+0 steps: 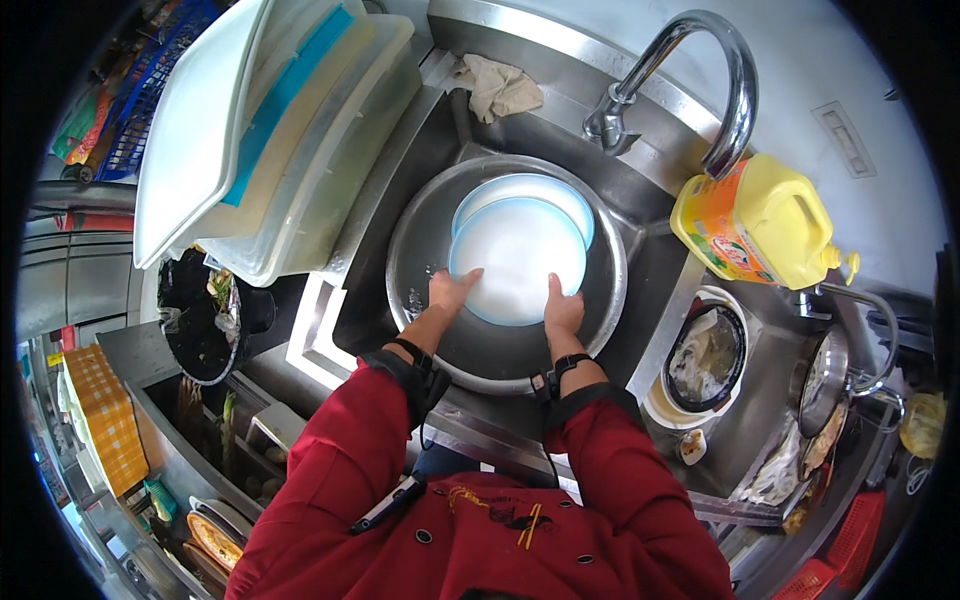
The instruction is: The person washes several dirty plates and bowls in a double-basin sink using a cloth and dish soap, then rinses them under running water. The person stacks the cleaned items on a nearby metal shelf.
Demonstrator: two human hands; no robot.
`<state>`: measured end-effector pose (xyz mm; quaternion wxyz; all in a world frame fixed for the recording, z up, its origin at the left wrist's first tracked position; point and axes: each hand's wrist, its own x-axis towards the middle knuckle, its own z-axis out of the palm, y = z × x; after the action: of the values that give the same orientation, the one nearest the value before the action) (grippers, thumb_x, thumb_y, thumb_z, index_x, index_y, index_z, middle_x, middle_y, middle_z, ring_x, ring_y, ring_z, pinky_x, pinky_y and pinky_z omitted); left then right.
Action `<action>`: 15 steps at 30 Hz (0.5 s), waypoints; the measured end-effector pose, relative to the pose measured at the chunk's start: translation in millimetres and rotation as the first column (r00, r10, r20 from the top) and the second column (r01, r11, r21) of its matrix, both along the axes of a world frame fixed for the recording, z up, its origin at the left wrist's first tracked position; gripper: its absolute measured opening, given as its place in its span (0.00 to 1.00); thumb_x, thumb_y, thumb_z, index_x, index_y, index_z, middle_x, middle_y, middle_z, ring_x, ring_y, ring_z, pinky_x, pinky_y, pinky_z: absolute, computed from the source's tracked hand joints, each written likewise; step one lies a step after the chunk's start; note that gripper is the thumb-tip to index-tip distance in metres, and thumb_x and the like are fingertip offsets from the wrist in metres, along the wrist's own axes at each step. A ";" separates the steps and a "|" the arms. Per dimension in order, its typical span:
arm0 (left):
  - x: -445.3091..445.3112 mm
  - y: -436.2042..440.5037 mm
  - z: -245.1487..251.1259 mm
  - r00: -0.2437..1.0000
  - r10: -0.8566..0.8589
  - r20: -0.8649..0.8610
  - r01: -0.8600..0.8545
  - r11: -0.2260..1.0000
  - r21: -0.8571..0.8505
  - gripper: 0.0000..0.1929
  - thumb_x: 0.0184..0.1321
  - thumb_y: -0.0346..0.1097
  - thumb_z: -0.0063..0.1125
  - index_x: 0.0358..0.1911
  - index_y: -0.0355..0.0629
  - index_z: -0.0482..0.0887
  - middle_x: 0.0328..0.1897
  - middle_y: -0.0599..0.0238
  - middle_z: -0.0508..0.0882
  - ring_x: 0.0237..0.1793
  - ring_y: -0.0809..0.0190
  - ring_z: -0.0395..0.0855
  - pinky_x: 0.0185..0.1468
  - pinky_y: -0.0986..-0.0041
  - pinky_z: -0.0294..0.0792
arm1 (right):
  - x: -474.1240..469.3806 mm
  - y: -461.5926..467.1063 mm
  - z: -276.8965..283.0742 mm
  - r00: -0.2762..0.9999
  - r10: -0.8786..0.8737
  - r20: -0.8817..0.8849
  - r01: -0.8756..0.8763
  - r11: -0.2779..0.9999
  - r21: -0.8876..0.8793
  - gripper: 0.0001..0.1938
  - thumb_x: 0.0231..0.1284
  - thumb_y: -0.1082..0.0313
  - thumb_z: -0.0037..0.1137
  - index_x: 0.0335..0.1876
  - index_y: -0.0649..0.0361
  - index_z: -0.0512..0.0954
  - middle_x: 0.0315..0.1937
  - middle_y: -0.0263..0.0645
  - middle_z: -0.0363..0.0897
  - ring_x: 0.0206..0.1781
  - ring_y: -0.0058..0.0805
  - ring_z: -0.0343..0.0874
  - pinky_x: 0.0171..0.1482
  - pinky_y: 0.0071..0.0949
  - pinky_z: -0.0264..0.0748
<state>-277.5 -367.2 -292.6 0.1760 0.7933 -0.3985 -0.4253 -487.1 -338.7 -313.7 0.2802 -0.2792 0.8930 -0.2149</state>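
Both my hands grip a round white plate [521,259] with a pale blue rim. My left hand [450,291] holds its lower left edge, thumb on top and fingers underneath out of sight. On the lower right edge, my right hand [562,306] has its thumb on top in the same way. Partly covered by this plate, a second blue-rimmed plate [525,184] lies behind it. Both are within a wide stainless steel basin [395,251], which sits in a metal sink [645,281].
A chrome faucet [739,75] arches over the back right, above a yellow detergent jug [780,217]. Plastic tubs [360,142] lean at the left, near a black-lined waste bin [184,330]. A beige cloth [501,86] rests behind the basin. Another sink at right holds a pot [705,352].
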 end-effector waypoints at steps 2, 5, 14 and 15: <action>0.6 -1.7 -6.5 0.999 0.007 -0.046 -0.005 0.999 0.043 0.36 0.43 0.59 0.69 0.39 0.25 0.82 0.37 0.43 0.85 0.40 0.48 0.85 0.46 0.64 0.75 | -2.1 -4.9 3.3 0.999 0.016 -0.031 -0.014 0.998 0.068 0.40 0.49 0.30 0.53 0.44 0.70 0.78 0.41 0.59 0.80 0.47 0.56 0.78 0.49 0.45 0.73; -2.4 -8.1 -18.7 1.000 -0.013 -0.012 0.014 0.999 0.029 0.38 0.42 0.62 0.68 0.39 0.25 0.82 0.37 0.42 0.85 0.42 0.47 0.85 0.48 0.63 0.74 | -5.0 -16.3 7.8 0.997 0.016 -0.072 -0.007 0.993 0.115 0.39 0.49 0.29 0.52 0.40 0.69 0.79 0.37 0.57 0.81 0.44 0.56 0.79 0.47 0.46 0.74; -19.8 20.8 -17.1 0.975 0.165 -0.148 -0.134 0.970 0.201 0.33 0.49 0.56 0.68 0.38 0.23 0.79 0.27 0.50 0.84 0.21 0.56 0.84 0.19 0.69 0.75 | 1.2 21.2 -10.9 0.998 -0.049 0.048 0.055 0.989 -0.137 0.35 0.51 0.42 0.60 0.52 0.71 0.73 0.46 0.59 0.78 0.51 0.55 0.76 0.53 0.43 0.70; -16.8 29.6 -17.8 0.975 0.155 -0.161 -0.114 0.965 0.237 0.33 0.51 0.54 0.68 0.39 0.22 0.78 0.27 0.49 0.84 0.20 0.56 0.84 0.18 0.69 0.75 | 2.5 31.2 -15.0 0.995 -0.056 0.081 0.068 0.984 -0.165 0.35 0.51 0.44 0.61 0.54 0.71 0.71 0.48 0.59 0.77 0.52 0.54 0.76 0.54 0.43 0.70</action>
<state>-294.3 -337.5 -310.4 0.1479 0.7922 -0.2752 -0.5242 -484.6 -307.4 -328.7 0.2829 -0.2654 0.8687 -0.3082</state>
